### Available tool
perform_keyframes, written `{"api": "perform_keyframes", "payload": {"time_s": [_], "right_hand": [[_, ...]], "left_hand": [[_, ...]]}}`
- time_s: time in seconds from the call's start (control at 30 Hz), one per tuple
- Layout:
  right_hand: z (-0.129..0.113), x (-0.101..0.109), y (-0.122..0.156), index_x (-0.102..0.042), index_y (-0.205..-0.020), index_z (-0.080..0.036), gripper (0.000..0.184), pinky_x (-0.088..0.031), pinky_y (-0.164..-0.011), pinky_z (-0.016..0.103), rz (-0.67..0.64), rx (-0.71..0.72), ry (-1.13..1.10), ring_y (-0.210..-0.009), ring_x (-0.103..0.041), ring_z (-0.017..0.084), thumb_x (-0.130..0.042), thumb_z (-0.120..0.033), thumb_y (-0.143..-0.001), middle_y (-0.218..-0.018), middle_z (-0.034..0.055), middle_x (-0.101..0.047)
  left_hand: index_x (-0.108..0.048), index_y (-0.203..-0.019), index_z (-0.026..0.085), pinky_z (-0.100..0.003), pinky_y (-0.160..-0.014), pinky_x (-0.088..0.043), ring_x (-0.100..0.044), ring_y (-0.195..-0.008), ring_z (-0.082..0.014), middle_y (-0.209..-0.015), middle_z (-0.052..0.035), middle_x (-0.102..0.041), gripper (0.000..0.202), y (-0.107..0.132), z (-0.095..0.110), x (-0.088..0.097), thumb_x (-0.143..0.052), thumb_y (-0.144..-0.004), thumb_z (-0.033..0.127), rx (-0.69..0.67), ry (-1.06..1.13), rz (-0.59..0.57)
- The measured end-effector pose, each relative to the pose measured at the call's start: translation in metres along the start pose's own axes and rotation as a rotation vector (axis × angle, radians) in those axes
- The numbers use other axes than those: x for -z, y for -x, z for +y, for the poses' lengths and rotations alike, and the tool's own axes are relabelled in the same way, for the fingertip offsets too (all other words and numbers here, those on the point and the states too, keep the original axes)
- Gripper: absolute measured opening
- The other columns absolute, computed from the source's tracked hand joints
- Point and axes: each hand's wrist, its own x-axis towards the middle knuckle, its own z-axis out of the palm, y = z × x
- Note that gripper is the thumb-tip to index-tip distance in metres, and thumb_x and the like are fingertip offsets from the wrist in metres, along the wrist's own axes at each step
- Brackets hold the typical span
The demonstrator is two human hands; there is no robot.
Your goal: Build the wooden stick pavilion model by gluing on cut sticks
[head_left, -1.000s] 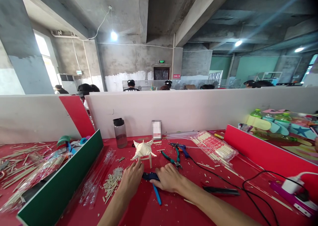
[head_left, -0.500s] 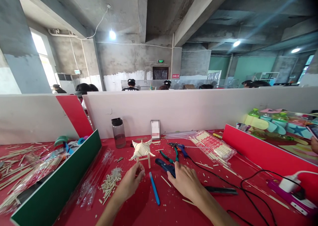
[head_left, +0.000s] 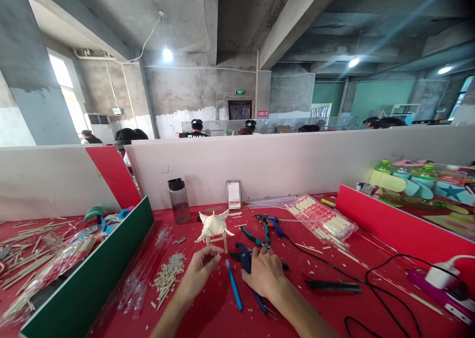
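Note:
A small pavilion model (head_left: 214, 227) of pale sticks, with a ribbed, point-cornered roof, stands on the red table. Just in front of it is my left hand (head_left: 202, 268), its fingers curled and the thumb close to the fingertips near a leg; anything pinched there is too small to make out. My right hand (head_left: 266, 271) is closed over blue cutters (head_left: 244, 257), whose jaw points left and whose handles spread beneath the palm. Between my hands lies a blue pen (head_left: 234, 284). Green-handled pliers (head_left: 266, 234) lie just beyond my right hand.
A pile of cut stick bits (head_left: 168, 276) lies left, beside clear plastic wrappers (head_left: 139, 273). A bottle (head_left: 179, 202) and phone (head_left: 234, 195) stand at the back. On the right are bagged sticks (head_left: 328, 219), a black utility knife (head_left: 333, 285), cables and a purple power strip (head_left: 434, 291).
My right hand has drawn the blue cutters slightly nearer, turning them, and their handles now spread apart. My left hand remains close to the model, its fingers shifted slightly. The view has tilted slightly.

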Motion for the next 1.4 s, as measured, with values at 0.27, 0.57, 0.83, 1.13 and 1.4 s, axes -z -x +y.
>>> {"api": "perform_keyframes", "payload": {"time_s": [0.27,0.57,0.83,1.13,1.4], "right_hand": [[0.025,0.009,-0.014,-0.06,-0.125,0.001,0.064,-0.044,-0.092,0.045,-0.04,-0.032,-0.054,-0.109,-0.064,0.039,-0.058,-0.049,-0.084,-0.113,0.0305,-0.068],[0.03,-0.007,-0.01,-0.058,-0.128,-0.001,0.073,-0.045,-0.09,0.048,0.04,-0.054,-0.083,-0.117,-0.056,0.042,-0.063,-0.057,-0.081,-0.122,0.0306,-0.061],[0.019,0.008,0.007,-0.063,-0.109,-0.02,0.022,-0.049,-0.087,0.04,0.241,0.346,-0.387,-0.111,-0.058,0.031,-0.06,-0.034,-0.093,-0.112,0.0128,-0.065],[-0.008,-0.001,0.011,-0.063,-0.097,-0.022,0.007,-0.047,-0.074,0.023,0.354,0.571,-1.011,-0.082,-0.064,0.015,-0.056,-0.022,-0.096,-0.09,0.0016,-0.066],[-0.004,-0.005,0.007,-0.062,-0.092,-0.022,0.011,-0.047,-0.076,0.026,0.401,0.596,-1.015,-0.082,-0.062,0.016,-0.053,-0.023,-0.098,-0.089,0.0031,-0.065]], "left_hand": [[-0.071,-0.08,0.016,-0.029,-0.067,-0.044,-0.057,-0.07,-0.0181,-0.075,-0.0067,-0.064,0.036,-0.001,0.0,-0.006,-0.079,-0.071,0.05,-0.043,-0.065,0.018],[-0.071,-0.081,0.016,-0.028,-0.072,-0.046,-0.059,-0.074,-0.0183,-0.079,-0.0053,-0.066,0.03,0.004,0.005,-0.015,-0.08,-0.073,0.044,-0.037,0.018,-0.003],[-0.07,-0.084,0.017,-0.026,-0.075,-0.046,-0.06,-0.079,-0.0163,-0.086,-0.0054,-0.07,0.019,0.012,0.014,-0.018,-0.078,-0.079,0.033,-0.033,0.169,-0.03],[-0.078,-0.086,0.017,-0.029,-0.078,-0.051,-0.067,-0.082,-0.0206,-0.087,-0.0071,-0.077,0.02,0.01,0.011,-0.02,-0.081,-0.075,0.033,-0.073,0.12,0.061],[-0.08,-0.088,0.018,-0.032,-0.081,-0.054,-0.07,-0.086,-0.0245,-0.088,-0.0085,-0.079,0.022,0.01,0.011,-0.023,-0.081,-0.074,0.035,-0.072,0.1,0.042]]}}
